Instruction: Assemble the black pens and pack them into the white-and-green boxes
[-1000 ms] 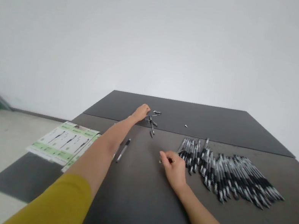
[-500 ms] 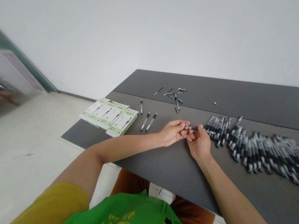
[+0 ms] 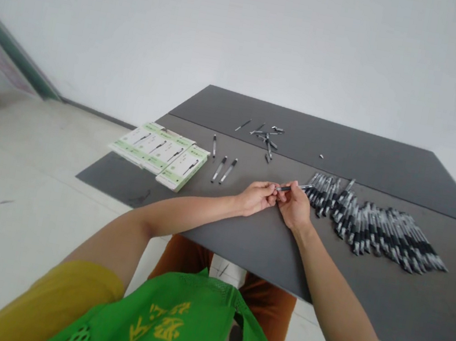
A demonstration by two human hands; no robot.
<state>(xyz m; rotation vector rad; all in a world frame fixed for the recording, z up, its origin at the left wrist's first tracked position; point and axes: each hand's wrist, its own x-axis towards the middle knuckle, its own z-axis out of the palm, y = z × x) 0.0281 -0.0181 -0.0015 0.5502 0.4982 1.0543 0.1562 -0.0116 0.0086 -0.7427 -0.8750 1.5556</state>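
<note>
My right hand (image 3: 295, 207) is closed around a pen (image 3: 285, 189) with a dark grip, held almost level above the table. The fingers of my left hand (image 3: 259, 198) pinch at the pen's left end; whether a small part sits between them is hidden. Just right of my hands lies a wide row of black-and-clear pens (image 3: 372, 228), side by side. Two pens (image 3: 223, 170) lie to the left of my left hand, and one more pen (image 3: 214, 146) rests a little behind them.
Flat green-and-white pen boxes (image 3: 156, 149) overlap at the table's left end. Loose pen parts (image 3: 269, 142) are scattered toward the back, with a small piece (image 3: 321, 156) farther right. The dark table (image 3: 242, 238) stands against a white wall (image 3: 253, 28).
My view has shifted, so the table sits differently in the picture. Both hands stay together at the pen, and the left fingertips now look closer around its end.
</note>
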